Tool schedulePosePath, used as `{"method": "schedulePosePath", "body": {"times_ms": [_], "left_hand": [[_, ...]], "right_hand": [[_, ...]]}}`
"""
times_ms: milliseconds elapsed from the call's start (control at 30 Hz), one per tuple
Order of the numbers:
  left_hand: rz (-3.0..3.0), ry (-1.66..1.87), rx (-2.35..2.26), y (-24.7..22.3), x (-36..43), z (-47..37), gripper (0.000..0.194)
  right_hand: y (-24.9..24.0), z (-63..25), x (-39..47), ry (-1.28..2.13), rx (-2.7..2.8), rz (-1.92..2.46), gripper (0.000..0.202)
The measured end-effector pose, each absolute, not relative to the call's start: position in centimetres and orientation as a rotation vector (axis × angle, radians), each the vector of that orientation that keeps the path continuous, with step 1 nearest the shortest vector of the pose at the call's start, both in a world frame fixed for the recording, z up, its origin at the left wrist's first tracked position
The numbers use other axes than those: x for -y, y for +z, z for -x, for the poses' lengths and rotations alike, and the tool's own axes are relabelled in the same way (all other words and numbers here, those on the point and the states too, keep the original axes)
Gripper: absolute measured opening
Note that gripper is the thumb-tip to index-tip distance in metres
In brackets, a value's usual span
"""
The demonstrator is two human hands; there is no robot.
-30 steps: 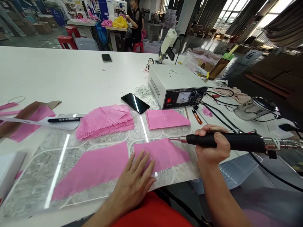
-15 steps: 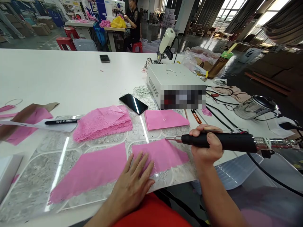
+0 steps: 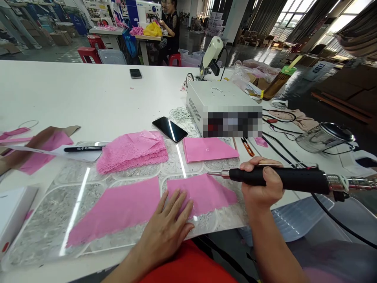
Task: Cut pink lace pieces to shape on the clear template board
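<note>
White tabletop (image 3: 73, 90); right hand (image 3: 263, 184) wrapped round tool (image 3: 303, 179), tip (image 3: 216, 173) still at pink cloth (image 3: 207, 192); left hand (image 3: 167, 224) flat, fingers slightly spread, empty; little apparent progress.

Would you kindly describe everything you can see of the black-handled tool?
The black-handled tool has a thick, matte black barrel, a slim, tapered metal tip and shiny metal fittings at the rear. It lies nearly level in the right hand, its tip pointing left at the upper edge of a pink fabric piece; I cannot tell whether they touch.

Wht tbl (image 3: 73, 94) w/ marbled mat (image 3: 53, 208) under pink fabric pcs (image 3: 126, 208); also grey box (image 3: 218, 96), phone (image 3: 135, 73).
</note>
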State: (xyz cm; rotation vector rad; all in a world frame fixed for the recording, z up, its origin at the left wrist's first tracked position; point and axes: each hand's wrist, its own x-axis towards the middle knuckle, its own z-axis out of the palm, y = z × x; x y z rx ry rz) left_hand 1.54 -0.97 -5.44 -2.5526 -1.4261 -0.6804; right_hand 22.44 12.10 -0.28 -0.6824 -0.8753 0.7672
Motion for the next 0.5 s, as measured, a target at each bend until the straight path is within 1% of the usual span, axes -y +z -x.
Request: {"method": "schedulePosePath", "body": {"times_ms": [167,500], "left_hand": [[2.557,-0.668,1.422,-5.2,1.0,-1.5,0.035],[2.555,-0.666,1.43,-5.2,1.1,-1.6,0.035]], "right_hand": [[-0.2,-21.8,-11.7,0.833,0.932,0.679,0.007],[-0.4,-21.1,-11.7,0.813,0.986,0.682,0.004]]}}
